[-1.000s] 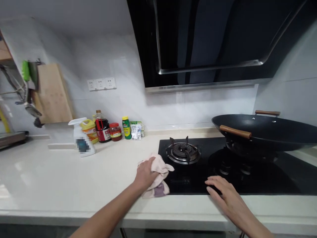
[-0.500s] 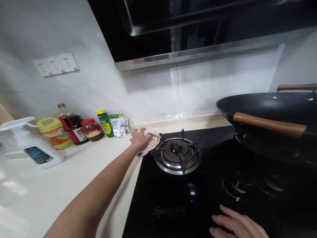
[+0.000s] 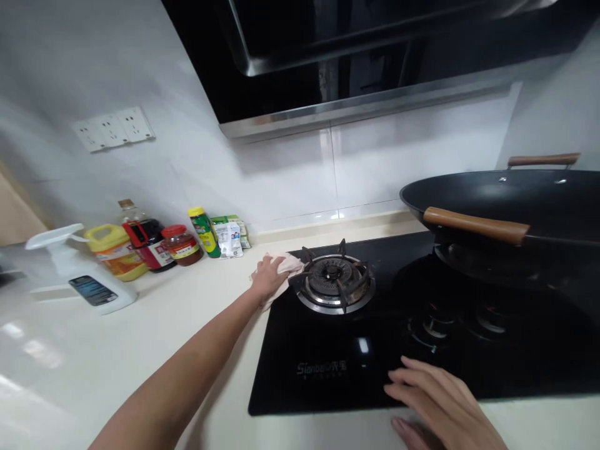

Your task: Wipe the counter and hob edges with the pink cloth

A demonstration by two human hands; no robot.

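The left hand [image 3: 267,277] holds a pale cloth [image 3: 290,265] beside the burner [image 3: 332,275].

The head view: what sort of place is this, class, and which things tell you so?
Almost certainly a kitchen, perhaps a home one: there is a gas stove, a large wok sitting on it, and a dark hood overhead.

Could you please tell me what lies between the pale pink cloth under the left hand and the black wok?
In the head view, the round metal gas burner sits between the cloth and the wok, on the black glass hob.
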